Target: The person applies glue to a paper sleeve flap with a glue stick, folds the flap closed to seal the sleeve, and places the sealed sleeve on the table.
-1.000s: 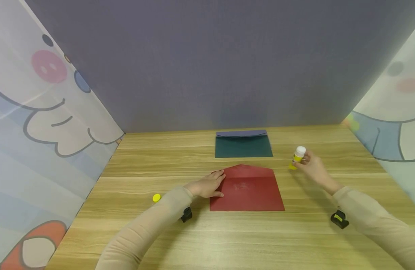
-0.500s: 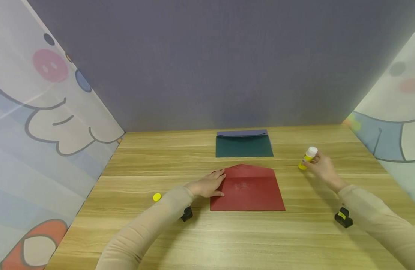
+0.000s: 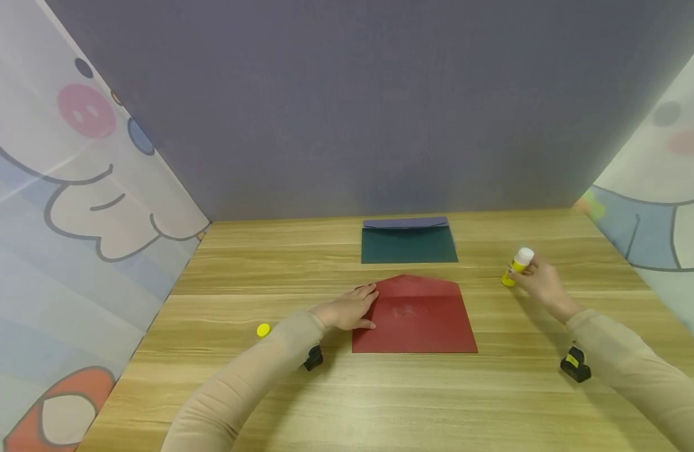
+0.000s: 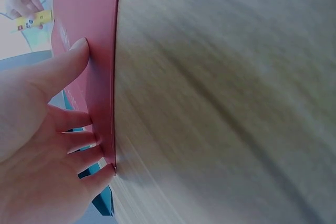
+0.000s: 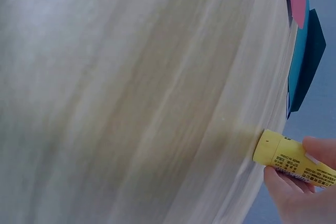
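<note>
A red envelope (image 3: 423,323) lies on the table with its pointed flap side away from me and a whitish smear on its middle. My left hand (image 3: 349,311) rests on the envelope's left edge, fingers spread; in the left wrist view the thumb and fingertips touch the red paper (image 4: 102,77). To the right, my right hand (image 3: 541,285) grips a yellow glue stick (image 3: 516,269) with a white top, held upright with a slight tilt. In the right wrist view the base of the glue stick (image 5: 294,158) meets or nearly meets the tabletop, between thumb and fingers.
Behind the red envelope lies a dark green envelope (image 3: 409,245) with a purple-looking flap. A round yellow cap (image 3: 263,330) sits left of my left forearm. The wooden table (image 3: 381,402) ends at a grey panel (image 3: 381,113) behind; printed cartoon sheets flank it.
My right hand has moved the glue stick to the right, away from the red envelope, then almost stopped. The left hand stays in place on the envelope.
</note>
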A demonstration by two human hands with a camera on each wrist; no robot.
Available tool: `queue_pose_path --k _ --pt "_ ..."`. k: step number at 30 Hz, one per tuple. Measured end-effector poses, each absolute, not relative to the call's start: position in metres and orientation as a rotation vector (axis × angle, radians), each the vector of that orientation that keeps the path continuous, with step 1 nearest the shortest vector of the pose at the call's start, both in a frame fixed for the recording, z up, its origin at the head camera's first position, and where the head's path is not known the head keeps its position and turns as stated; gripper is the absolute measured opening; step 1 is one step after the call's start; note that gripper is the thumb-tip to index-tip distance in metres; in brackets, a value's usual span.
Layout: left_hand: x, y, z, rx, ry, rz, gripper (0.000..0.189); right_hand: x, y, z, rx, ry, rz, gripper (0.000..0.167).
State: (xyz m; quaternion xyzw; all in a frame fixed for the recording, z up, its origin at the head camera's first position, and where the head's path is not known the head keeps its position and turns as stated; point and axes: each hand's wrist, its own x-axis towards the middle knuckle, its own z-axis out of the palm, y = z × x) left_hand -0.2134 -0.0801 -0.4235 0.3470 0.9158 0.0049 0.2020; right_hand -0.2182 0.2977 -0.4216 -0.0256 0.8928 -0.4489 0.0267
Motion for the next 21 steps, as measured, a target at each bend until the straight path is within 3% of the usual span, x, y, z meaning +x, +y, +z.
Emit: queue_pose_path --k 15,21 --pt "-0.214 -0.08 -0.425 0.955 2.566 0.056 0.07 -0.216 0.294 -0.422 -0.116 2.781 -1.417 0.052" --pt "-0.213 -0.079 -0.425 0.925 2.563 0.067 0.071 -0.205 0.289 -0.414 -0.097 2.826 -1.517 0.068"
